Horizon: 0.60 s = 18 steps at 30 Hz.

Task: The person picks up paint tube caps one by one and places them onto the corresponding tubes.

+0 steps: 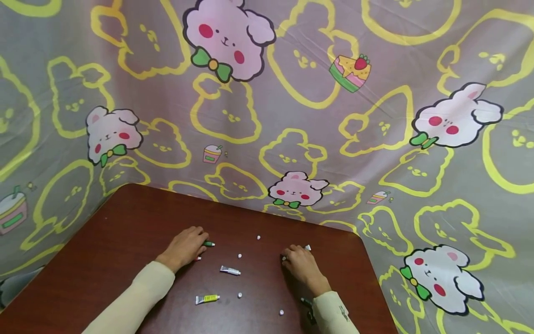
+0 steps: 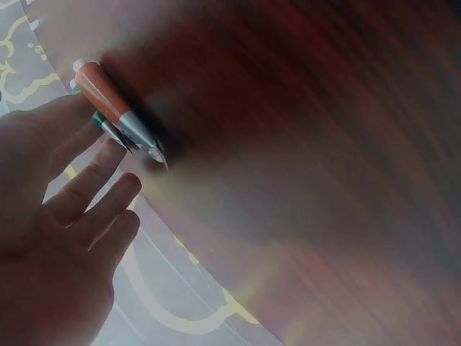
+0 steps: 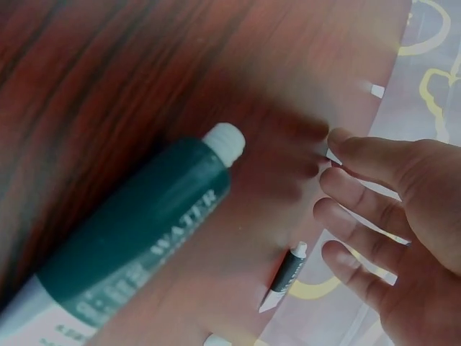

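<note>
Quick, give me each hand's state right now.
Left hand: open, fingers straight, fingertips at the orange tube.
Right hand: open, fingers extended over the table, holding nothing.

two paint tubes [image 1: 230, 270] [image 1: 207, 299] lie mid-table [image 1: 104, 260] between left hand [image 1: 185, 246] and right hand [image 1: 301, 265], loose caps [image 1: 239, 255] scattered around them, cloth backdrop [image 1: 333, 116] behind

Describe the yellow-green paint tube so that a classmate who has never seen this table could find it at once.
Start at the dark wooden table and look between the person's two forearms, near the front edge. The yellow-green tube lies there on its side, nearer the left sleeve. Its neighbour, the tube farther back, is white-grey.
</note>
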Available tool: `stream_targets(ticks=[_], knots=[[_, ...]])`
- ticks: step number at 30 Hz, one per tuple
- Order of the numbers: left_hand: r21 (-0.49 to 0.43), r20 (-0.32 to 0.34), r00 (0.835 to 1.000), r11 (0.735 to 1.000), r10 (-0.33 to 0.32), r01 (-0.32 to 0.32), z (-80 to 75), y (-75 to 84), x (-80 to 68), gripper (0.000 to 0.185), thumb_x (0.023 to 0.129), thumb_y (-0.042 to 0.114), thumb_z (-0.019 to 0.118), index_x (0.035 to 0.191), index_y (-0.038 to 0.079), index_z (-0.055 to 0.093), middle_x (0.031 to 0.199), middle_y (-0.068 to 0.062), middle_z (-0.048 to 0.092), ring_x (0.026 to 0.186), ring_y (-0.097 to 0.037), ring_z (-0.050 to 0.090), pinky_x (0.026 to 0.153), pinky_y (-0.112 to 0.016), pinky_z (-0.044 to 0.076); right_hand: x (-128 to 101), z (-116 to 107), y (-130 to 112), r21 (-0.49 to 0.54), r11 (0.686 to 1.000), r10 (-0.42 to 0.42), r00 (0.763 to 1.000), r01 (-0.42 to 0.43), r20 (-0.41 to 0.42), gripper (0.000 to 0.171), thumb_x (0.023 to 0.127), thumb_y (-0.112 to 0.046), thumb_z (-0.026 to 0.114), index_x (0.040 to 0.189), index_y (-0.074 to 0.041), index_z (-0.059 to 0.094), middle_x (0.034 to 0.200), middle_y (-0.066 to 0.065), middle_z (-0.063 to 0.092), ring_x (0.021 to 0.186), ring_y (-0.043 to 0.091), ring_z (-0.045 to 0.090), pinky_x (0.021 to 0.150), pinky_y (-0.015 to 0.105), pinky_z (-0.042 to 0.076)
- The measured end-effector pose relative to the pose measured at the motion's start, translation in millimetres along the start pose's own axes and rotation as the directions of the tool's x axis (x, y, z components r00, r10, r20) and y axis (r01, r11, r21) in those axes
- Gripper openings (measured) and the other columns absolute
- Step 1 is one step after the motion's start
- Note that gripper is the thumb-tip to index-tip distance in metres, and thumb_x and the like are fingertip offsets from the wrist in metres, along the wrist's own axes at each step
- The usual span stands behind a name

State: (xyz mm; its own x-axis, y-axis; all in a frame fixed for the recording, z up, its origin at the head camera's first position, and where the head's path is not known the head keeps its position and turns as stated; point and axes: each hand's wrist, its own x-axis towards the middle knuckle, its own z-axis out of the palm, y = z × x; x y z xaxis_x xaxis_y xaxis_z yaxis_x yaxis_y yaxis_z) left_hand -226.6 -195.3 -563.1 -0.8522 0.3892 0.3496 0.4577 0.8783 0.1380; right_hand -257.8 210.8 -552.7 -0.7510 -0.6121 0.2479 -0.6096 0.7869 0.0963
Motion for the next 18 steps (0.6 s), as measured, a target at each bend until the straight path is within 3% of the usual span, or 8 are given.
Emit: stream_targets(ticks=[7, 18], knots=[[0.027, -0.014, 1.000, 1.000, 0.009, -0.009, 6.4, -1.0, 1.6, 0.021, 0.090, 0.015, 0.087, 0.096, 0.013, 0.067, 0.096, -0.004, 0.063, 0.091, -0.027, 0.062, 0.086, -0.045, 0.056, 2.2, 4.7, 0.7, -0.031, 0.999, -0.013, 0.999, 0.012, -0.041, 0.022, 0.086, -0.014, 0.089, 0.085, -0.012, 0.067, 0.083, 0.005, 0.065, 0.077, 0.028, 0.070, 0.066, 0.047, 0.054], [0.035, -0.035, 0.999, 0.999, 0.014, -0.013, 9.5, 2.1, 6.5, 0.023, 0.088, 0.013, 0.089, 0.096, 0.010, 0.067, 0.094, -0.006, 0.064, 0.089, -0.028, 0.062, 0.085, -0.045, 0.057, 4.0, 8.3, -0.1, -0.071, 0.997, -0.019, 0.997, 0.014, -0.076, 0.020, 0.085, -0.013, 0.088, 0.086, -0.014, 0.068, 0.081, 0.004, 0.067, 0.074, 0.028, 0.071, 0.067, 0.045, 0.054]])
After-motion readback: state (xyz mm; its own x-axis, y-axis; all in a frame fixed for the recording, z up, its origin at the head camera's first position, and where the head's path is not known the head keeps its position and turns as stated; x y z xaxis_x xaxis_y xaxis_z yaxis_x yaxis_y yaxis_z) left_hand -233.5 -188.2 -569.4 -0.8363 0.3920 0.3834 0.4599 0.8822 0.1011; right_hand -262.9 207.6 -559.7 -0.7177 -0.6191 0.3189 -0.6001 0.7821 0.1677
